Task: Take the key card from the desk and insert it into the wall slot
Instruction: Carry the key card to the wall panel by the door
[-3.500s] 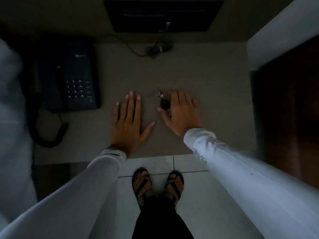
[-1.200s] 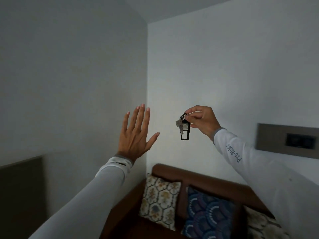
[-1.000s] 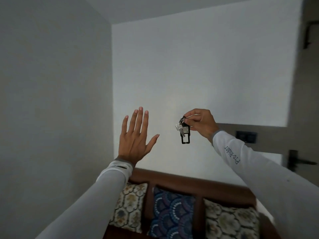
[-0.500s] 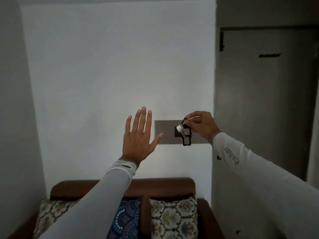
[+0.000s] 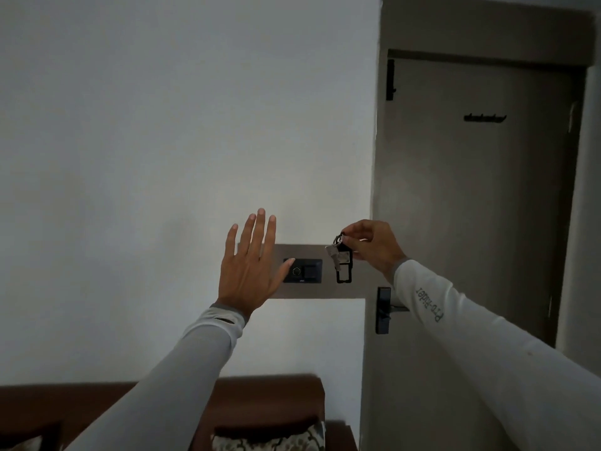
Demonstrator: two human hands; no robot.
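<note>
My right hand [image 5: 374, 247] pinches the ring of a key card [image 5: 342, 265], a small black tag with a metal key beside it, which dangles in front of a grey wall panel [image 5: 325, 289]. A black switch unit with a dial and a slot [image 5: 304, 271] is set in that panel, just left of the hanging tag. My left hand [image 5: 248, 268] is raised with fingers spread, holding nothing, and covers the panel's left end.
A closed grey door [image 5: 481, 196] stands to the right, with a black lock handle [image 5: 383, 309] below my right wrist and a hook rail [image 5: 484, 117] high up. A brown sofa back [image 5: 276, 402] with a patterned cushion [image 5: 270, 439] lies below.
The view has swung right and closer to the wall, so the panel and door look larger. The switch unit now shows left of the dangling tag. Both hands keep their pose.
</note>
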